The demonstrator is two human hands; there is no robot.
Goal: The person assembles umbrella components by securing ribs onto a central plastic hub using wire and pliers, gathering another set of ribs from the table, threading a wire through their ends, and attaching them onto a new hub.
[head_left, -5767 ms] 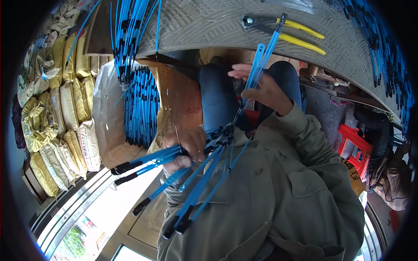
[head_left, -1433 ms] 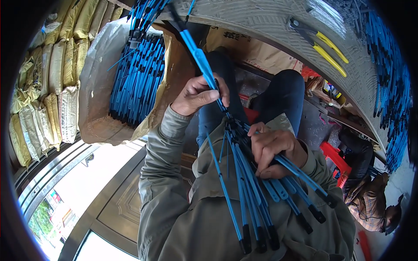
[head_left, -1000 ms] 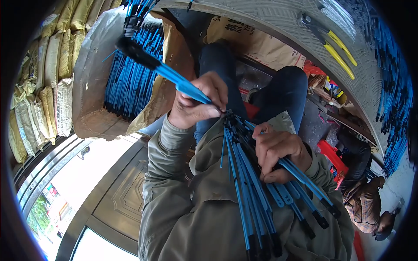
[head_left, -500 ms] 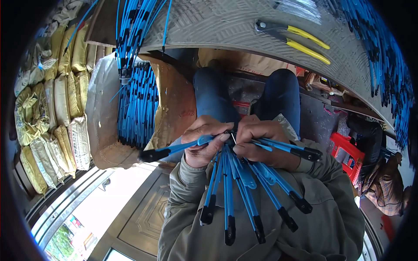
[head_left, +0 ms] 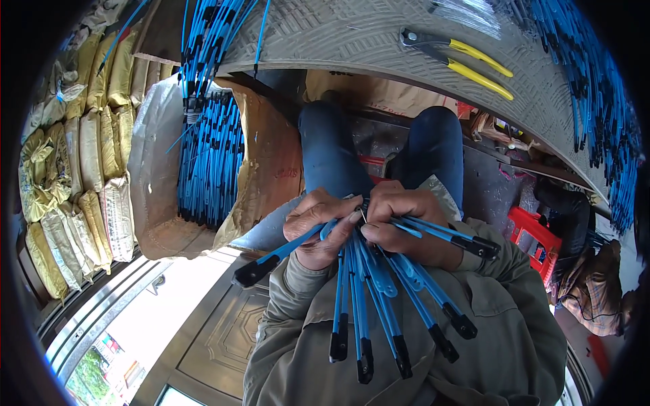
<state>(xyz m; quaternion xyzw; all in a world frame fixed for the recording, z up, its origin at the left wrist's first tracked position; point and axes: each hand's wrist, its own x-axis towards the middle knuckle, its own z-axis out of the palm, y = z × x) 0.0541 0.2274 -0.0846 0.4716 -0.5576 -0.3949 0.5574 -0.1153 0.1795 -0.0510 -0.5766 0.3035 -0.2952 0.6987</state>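
In front of my chest, a fan of blue umbrella ribs (head_left: 357, 298) with black end joints spreads down and outward from my fingertips. My left hand (head_left: 315, 227) is closed, thumb and forefinger pinching the gathered rib ends. One rib pokes out past its wrist to the lower left. Close beside it, my right hand (head_left: 409, 213) is also closed, with a thin shiny wire (head_left: 364, 215) at its fingertips and ribs sticking out to the right below its fingers. The spot where the rib ends meet is mostly hidden by my fingers.
A large open paper sack (head_left: 271, 149) packed with blue ribs stands left of my knees. On the bench (head_left: 325, 47) ahead lie yellow-handled cutters (head_left: 467, 68) and heaps of ribs (head_left: 599, 101). Stacked wrapped bundles (head_left: 88, 149) line the left; a red stool (head_left: 535, 237) stands right.
The rib by my left wrist has swung downward and inward. The lower left ribs have shifted right, closer to the others. Both hands keep their pinch in nearly the same place.
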